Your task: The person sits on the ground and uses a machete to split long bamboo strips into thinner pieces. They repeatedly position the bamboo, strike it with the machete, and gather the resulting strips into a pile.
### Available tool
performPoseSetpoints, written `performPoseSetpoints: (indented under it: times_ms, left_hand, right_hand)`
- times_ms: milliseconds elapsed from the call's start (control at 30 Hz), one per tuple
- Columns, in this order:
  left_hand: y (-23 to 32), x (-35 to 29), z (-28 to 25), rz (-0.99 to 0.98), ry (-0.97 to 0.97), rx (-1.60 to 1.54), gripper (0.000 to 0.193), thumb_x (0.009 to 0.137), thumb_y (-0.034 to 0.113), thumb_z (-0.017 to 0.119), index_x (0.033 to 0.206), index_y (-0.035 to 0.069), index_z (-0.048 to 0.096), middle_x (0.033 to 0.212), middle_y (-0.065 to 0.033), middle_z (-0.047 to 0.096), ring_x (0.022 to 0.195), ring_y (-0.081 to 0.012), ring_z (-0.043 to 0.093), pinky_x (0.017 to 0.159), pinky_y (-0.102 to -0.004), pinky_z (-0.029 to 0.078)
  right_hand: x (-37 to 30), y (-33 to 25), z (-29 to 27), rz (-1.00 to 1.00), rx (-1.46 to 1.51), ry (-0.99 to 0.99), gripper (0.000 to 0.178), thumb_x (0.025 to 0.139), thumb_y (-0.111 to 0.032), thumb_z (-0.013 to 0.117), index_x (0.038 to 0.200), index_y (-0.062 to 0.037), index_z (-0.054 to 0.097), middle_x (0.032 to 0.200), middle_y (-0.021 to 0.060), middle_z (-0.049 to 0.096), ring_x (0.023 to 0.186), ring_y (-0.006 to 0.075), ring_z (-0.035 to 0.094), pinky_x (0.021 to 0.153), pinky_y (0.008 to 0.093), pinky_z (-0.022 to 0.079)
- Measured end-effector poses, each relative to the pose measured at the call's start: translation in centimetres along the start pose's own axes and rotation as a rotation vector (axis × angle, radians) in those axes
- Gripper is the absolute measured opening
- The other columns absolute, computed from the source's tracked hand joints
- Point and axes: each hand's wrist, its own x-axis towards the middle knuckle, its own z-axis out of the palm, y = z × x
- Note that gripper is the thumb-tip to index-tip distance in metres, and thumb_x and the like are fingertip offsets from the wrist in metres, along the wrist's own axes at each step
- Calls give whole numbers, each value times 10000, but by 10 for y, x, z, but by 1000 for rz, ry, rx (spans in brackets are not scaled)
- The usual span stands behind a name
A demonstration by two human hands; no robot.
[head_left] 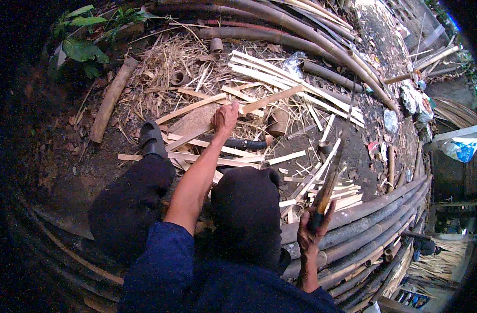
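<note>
My left hand point(225, 117) is closed around a flat bamboo strip point(274, 100), above the litter of split pieces in the middle. One end of the strip points to the upper right; the other runs down toward my left foot. A long knife point(338, 156) is in my right hand point(312, 229), its dark handle across the palm and its narrow blade pointing up and away from me. The fingers of that hand are partly loose around the handle. Pale split bamboo strips point(280, 78) lie crisscrossed beyond my left hand, and more strips point(348, 197) lie near the knife.
Stacked bamboo poles point(353, 229) run along the right side, and long poles point(280, 20) curve across the far side. A short log point(113, 99) lies on the left near a leafy plant point(84, 49). Straw and shavings point(163, 65) cover the ground, with plastic litter point(413, 99) at right.
</note>
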Motion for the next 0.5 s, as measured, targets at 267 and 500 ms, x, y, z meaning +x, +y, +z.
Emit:
performPoseSetpoints:
  times_ms: [267, 500]
  left_hand:
    - [-19, 19, 6, -42, 42, 6, 561, 866, 500, 359, 800, 58, 699, 818, -232, 652, 758, -410, 642, 677, -489, 482]
    - [-24, 24, 11, 7, 95, 60, 541, 844, 515, 419, 835, 50, 696, 874, -226, 661, 793, -418, 641, 713, -503, 474]
  right_hand:
    - [44, -51, 48, -59, 44, -202, 508, 898, -255, 535, 1305, 43, 466, 1191, 194, 574, 948, 213, 612, 808, 303, 484]
    - [43, -17, 94, -294, -60, -363, 508, 802, -155, 643, 1292, -85, 528, 1047, 185, 658, 793, 263, 697, 670, 326, 543]
